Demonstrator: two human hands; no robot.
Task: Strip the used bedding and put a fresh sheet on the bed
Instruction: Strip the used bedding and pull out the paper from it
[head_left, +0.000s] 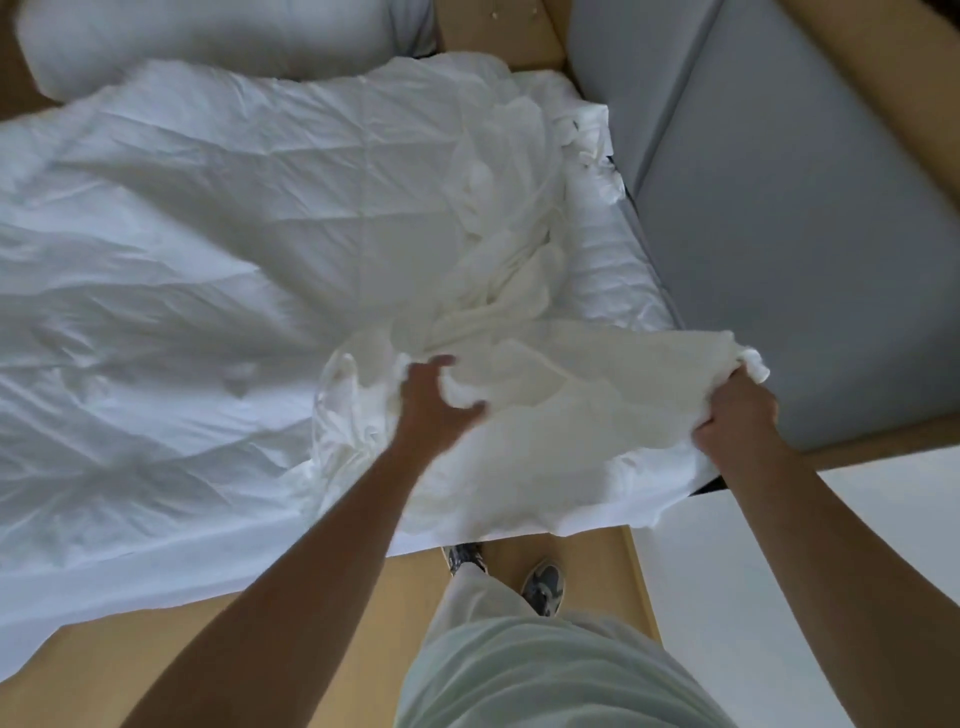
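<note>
A crumpled white sheet (524, 291) lies bunched along the right side of the bed, on top of a wrinkled white duvet (197, 249). My left hand (434, 402) grips a fold of this sheet near the bed's front edge. At the bed's right front corner, my right hand (737, 415) is closed on the sheet's corner, lifted slightly off the mattress. The stretch of sheet between both hands is pulled loosely. A white pillow (208, 41) sits at the far left top.
A grey padded headboard or bench (789, 208) runs along the right of the bed. A white cabinet surface (779, 545) stands at the lower right. Wooden floor (571, 545) shows under my feet between bed and cabinet.
</note>
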